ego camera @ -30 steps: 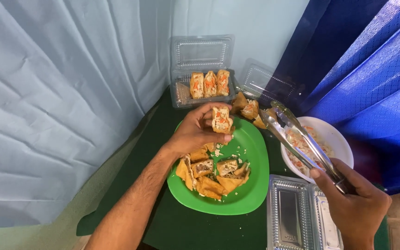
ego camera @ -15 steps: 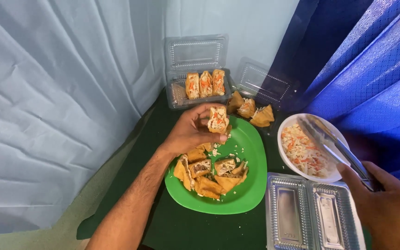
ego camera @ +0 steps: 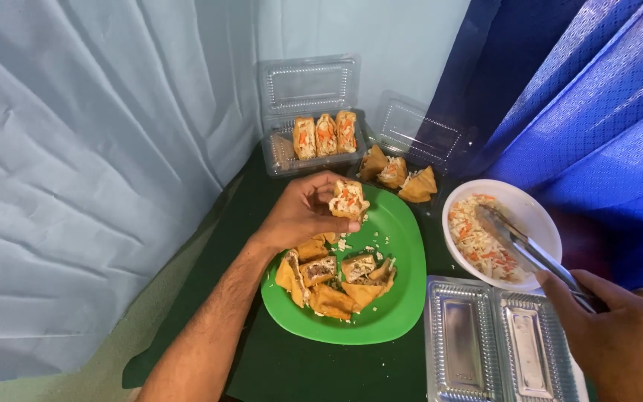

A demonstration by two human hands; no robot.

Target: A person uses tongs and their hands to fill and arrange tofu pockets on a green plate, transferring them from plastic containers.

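Left hand [ego camera: 299,216] is pinching a stuffed tofu piece [ego camera: 349,199] above the green plate's [ego camera: 400,313] far rim, right hand [ego camera: 623,342] is closing on tongs [ego camera: 519,246] dipping into the slaw bowl [ego camera: 541,216] near the bench's right edge; judgement: keeping the piece cut-side up, taking a small tongful.

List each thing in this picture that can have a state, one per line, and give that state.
Left hand: grip shut on stuffed tofu piece, held above the green plate.
Right hand: grip shut on metal tongs.
Metal tongs: tips in the white bowl of shredded vegetables.
Green plate: holds cut tofu pieces.
Rear clear box: lid open, three filled pieces inside.
Near clear box: open, empty.
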